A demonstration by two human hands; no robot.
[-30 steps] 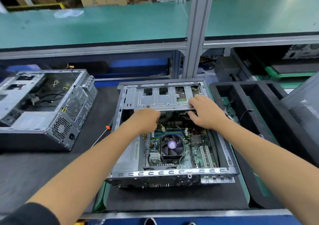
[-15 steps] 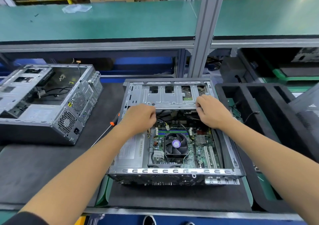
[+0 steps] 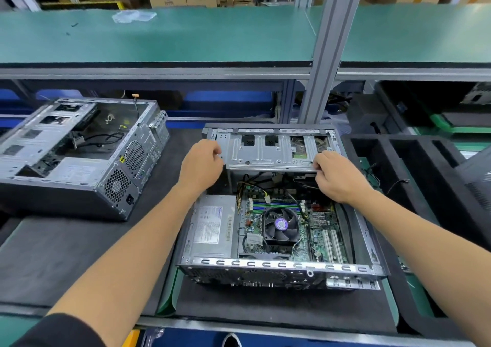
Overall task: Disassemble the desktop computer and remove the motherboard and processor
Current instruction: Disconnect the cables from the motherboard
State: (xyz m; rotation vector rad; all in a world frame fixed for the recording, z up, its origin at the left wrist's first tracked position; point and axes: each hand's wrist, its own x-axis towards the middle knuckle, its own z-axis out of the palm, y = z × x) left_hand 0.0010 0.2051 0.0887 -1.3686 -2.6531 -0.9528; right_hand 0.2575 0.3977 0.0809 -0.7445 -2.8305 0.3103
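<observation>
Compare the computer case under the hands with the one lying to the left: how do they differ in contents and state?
The centre case holds a motherboard with a cooler fan and a power supply; the left case shows mostly bare floor and loose cables. Both hands, left hand and right hand, grip the centre case's drive cage; nothing touches the left case. The left case lies turned at an angle. Both are grey metal, opened, on the dark mat.

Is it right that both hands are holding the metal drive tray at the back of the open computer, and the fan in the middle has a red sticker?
Not quite. In the head view the left hand and right hand do hold the drive tray, but the fan has a purple sticker, not red.
</observation>
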